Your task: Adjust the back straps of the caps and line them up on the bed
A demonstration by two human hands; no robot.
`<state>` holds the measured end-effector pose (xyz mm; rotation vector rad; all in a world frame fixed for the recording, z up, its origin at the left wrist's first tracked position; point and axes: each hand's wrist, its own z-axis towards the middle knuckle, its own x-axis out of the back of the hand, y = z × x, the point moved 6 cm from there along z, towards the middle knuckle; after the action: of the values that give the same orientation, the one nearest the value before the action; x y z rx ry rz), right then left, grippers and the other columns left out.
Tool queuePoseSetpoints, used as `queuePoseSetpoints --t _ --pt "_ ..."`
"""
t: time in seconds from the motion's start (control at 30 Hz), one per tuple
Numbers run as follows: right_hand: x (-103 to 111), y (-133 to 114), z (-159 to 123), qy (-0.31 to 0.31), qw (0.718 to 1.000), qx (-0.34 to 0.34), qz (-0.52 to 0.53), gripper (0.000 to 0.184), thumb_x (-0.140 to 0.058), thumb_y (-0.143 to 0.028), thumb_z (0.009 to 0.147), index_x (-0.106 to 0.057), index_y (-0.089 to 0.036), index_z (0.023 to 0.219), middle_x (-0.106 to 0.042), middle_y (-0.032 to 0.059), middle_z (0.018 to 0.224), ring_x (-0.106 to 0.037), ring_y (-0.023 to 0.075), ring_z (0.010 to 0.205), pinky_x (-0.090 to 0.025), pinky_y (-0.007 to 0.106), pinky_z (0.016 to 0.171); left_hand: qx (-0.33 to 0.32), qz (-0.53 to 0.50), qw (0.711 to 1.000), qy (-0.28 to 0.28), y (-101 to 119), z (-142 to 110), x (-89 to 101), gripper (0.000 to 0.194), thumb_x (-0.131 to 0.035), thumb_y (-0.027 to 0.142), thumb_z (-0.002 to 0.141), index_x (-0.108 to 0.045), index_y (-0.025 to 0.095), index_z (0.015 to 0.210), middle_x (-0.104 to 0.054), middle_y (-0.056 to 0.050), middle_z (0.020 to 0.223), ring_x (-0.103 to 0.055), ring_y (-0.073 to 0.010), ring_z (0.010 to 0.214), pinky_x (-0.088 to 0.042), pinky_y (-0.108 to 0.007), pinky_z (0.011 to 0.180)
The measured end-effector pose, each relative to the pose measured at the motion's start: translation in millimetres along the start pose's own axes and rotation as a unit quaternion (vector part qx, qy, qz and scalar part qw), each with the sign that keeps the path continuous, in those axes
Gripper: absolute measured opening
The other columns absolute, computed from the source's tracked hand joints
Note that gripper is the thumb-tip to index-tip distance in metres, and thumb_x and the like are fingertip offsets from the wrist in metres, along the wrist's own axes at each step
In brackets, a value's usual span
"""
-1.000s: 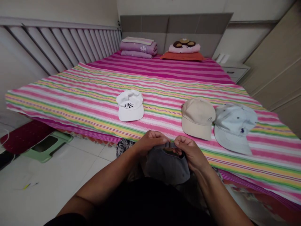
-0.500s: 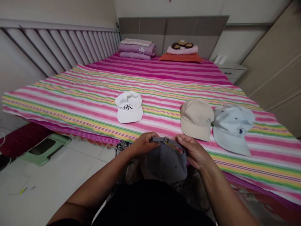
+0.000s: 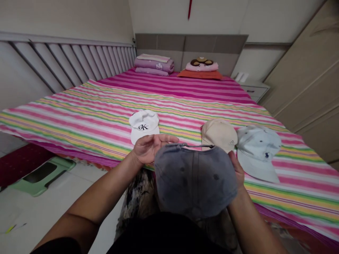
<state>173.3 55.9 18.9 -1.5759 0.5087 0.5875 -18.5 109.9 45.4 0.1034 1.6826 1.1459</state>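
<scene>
Holds a grey cap [image 3: 196, 183] near, in front of patterned trousers [image 3: 137, 201], crown facing up and strap [image 3: 199, 145] toward the far side. Grips the right side of the cap with the right hand [image 3: 237, 173], thumb at the edge and other fingers mostly hidden. Brings the left hand [image 3: 147, 149] to the far left edge, palm partly up, fingers loosely extended by the strap's left end; cannot tell how firm a hold.

Beyond, on a striped sheet [image 3: 74, 107]: at left, a white cap [image 3: 143, 121] with dark lettering, brim toward near and partly covered by the left hand; at right, a beige cap [image 3: 219, 132], near part hidden behind the grey one; just beside it, farther right, a pale blue cap [image 3: 258, 150] with a dark emblem.

Far, before a grey headboard [image 3: 212, 47]: purple folded bedding [image 3: 155, 66] at left, an orange cushion [image 3: 200, 74] at right. Low at left, on the floor, a green stool [image 3: 39, 188].
</scene>
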Motion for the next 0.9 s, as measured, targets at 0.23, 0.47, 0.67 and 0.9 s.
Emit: queuePoseSetpoints --t 0.23,0.47,0.67,0.9 --pt "-13.7 31.1 26.2 -0.016 0.994 -0.105 0.036 0.025 -0.051 -0.041 0.076 -0.064 -0.021 0.084 -0.070 0.0032 0.085 -0.060 0.0226 0.096 -0.045 0.039 0.086 0.036 -0.066 0.997 -0.003 -53.6 -4.1 28.9 0.047 -0.065 0.036 0.057 -0.061 0.009 0.096 -0.067 -0.013 0.090 -0.054 -0.0338 0.103 -0.034 -0.046 0.093" --pt "-8.4 60.3 22.1 -0.073 0.986 -0.130 0.074 0.049 -0.055 -0.061 0.066 -0.064 -0.020 0.091 -0.069 0.0071 0.094 -0.057 0.0263 0.101 -0.041 0.044 0.090 -0.138 -0.191 0.958 0.164 -42.9 -0.2 49.3 0.037 -0.042 0.040 0.079 -0.062 0.018 0.103 -0.067 -0.005 0.098 -0.053 -0.0255 0.106 -0.035 -0.039 0.097" --pt "10.9 101.4 6.4 -0.057 0.987 -0.126 0.084 0.026 -0.070 -0.030 0.063 -0.065 -0.020 0.087 -0.070 0.0050 0.092 -0.059 0.0247 0.099 -0.039 0.042 0.092 -0.108 -0.230 0.947 0.194 -54.4 -3.2 61.2 0.051 -0.032 0.046 0.084 -0.056 0.012 0.113 -0.066 -0.011 0.098 -0.058 -0.0276 0.098 -0.038 -0.044 0.092" --pt "6.5 64.3 34.1 -0.024 0.990 -0.098 0.101 0.016 -0.060 -0.026 0.072 -0.064 -0.021 0.086 -0.071 0.0008 0.086 -0.060 0.0197 0.098 -0.040 0.038 0.093 -0.105 -0.205 0.960 0.158 -22.4 12.9 54.6 0.056 -0.034 0.051 0.080 -0.054 0.010 0.112 -0.063 -0.014 0.104 -0.056 -0.0304 0.101 -0.035 -0.048 0.092"
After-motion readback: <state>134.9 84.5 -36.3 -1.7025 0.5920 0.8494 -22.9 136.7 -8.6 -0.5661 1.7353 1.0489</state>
